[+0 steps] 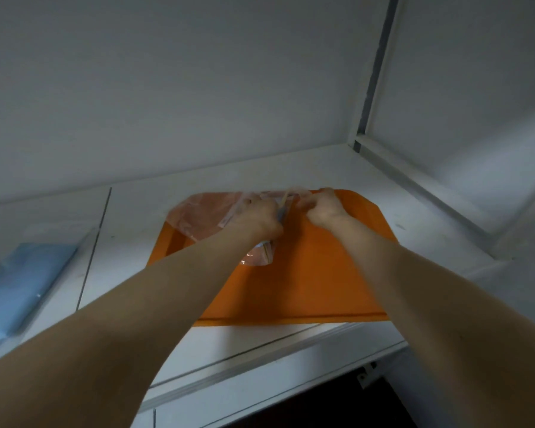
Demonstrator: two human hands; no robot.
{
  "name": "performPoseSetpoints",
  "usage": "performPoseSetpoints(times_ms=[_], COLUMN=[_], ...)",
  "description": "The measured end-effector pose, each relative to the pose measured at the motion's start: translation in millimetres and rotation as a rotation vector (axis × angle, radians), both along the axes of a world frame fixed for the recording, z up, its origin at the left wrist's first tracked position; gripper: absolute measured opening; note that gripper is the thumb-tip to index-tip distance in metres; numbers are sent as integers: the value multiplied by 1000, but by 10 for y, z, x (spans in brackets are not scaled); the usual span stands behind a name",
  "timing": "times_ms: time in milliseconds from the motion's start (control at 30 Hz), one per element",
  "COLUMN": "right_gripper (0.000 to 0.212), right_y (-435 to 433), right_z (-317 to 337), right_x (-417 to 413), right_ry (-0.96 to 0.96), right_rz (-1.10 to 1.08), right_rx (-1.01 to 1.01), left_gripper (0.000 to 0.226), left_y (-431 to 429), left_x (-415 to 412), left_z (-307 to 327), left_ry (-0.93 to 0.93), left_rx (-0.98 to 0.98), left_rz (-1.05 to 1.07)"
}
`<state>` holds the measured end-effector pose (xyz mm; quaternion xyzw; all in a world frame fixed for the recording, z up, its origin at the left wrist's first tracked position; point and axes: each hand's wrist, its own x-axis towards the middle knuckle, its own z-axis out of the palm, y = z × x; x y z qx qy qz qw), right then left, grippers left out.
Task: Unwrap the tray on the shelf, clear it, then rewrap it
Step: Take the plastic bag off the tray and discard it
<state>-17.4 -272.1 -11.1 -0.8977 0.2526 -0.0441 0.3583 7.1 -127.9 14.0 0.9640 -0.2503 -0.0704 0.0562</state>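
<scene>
An orange tray (306,273) lies flat on the white shelf (136,211), its near edge at the shelf front. Clear plastic wrap (198,214) is bunched over the tray's far left corner, and a small piece of it shows below my left wrist. My left hand (260,217) grips the wrap near the tray's far edge, fingers curled. My right hand (325,208) pinches the wrap at the far edge, close beside the left. A thin pale strip runs between the two hands. The rest of the tray surface is bare.
A blue item in clear packaging (19,282) lies on the shelf at the far left. A white upright post (374,88) and side rail (430,193) bound the shelf on the right. The back wall stands just behind the tray.
</scene>
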Motion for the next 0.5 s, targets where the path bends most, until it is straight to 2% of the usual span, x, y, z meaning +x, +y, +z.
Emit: performPoseSetpoints(times_ms=[100, 200, 267, 400, 500], right_gripper=[44, 34, 33, 43, 38], right_y=[44, 120, 176, 224, 211], right_z=[-1, 32, 58, 91, 84], right_x=[34, 54, 81, 126, 202], right_ry=[-36, -143, -160, 15, 48], right_rz=[216, 292, 280, 215, 216], right_rx=[-339, -564, -610, -665, -718], left_gripper=[34, 34, 35, 24, 19], left_y=[9, 54, 113, 152, 178], left_x=[-19, 10, 39, 72, 74], left_z=[63, 130, 174, 213, 199], left_ry=[-15, -34, -27, 14, 47], left_rx=[-116, -170, -187, -175, -181], left_rz=[9, 65, 116, 130, 134])
